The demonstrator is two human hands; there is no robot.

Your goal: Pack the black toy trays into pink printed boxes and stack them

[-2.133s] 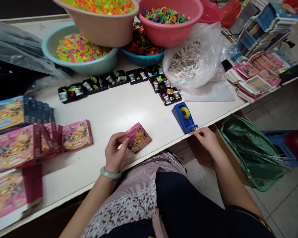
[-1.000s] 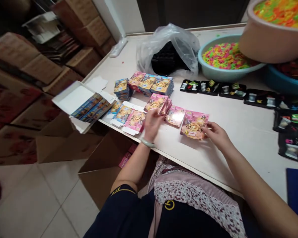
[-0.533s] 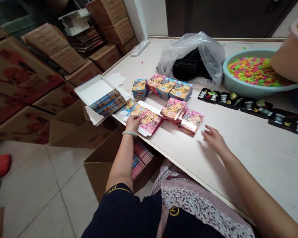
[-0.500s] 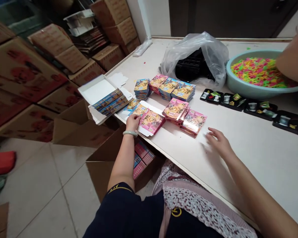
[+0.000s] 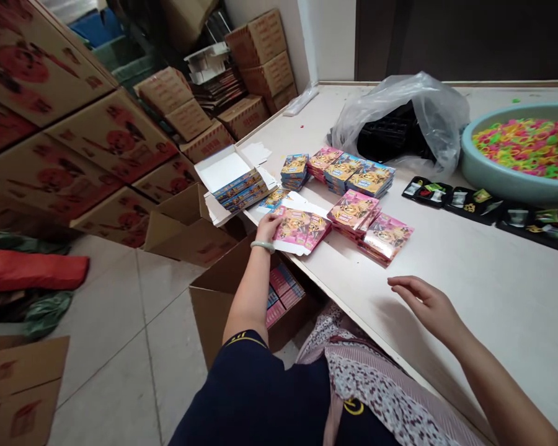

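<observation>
My left hand point(image 5: 268, 228), with a pale bangle on the wrist, has its fingers pinched on the left edge of a flat pink printed box point(image 5: 292, 225). That box partly covers more pink boxes point(image 5: 317, 233), which lie over white cardboard flaps point(image 5: 299, 249) at the table's front edge. My right hand point(image 5: 421, 300) hovers above the table, fingers stretched out, holding nothing. Nearest to it are two piles of pink boxes, one shiny point(image 5: 387, 238) and another behind it point(image 5: 353, 210). Blue boxes point(image 5: 371, 177) are stacked farther back.
An open white carton point(image 5: 227, 167) holding blue boxes stands at the table's left edge. Below is a brown carton point(image 5: 214, 310) containing packed boxes. A plastic bag point(image 5: 400, 93) of black trays, black filled trays point(image 5: 472, 206) and a blue basin point(image 5: 474, 164) of colourful pieces occupy the far right.
A pink box under my left hand has shifted left relative to the boxes beneath it. My right hand has drawn slightly nearer to me, staying open. The view has turned left.
</observation>
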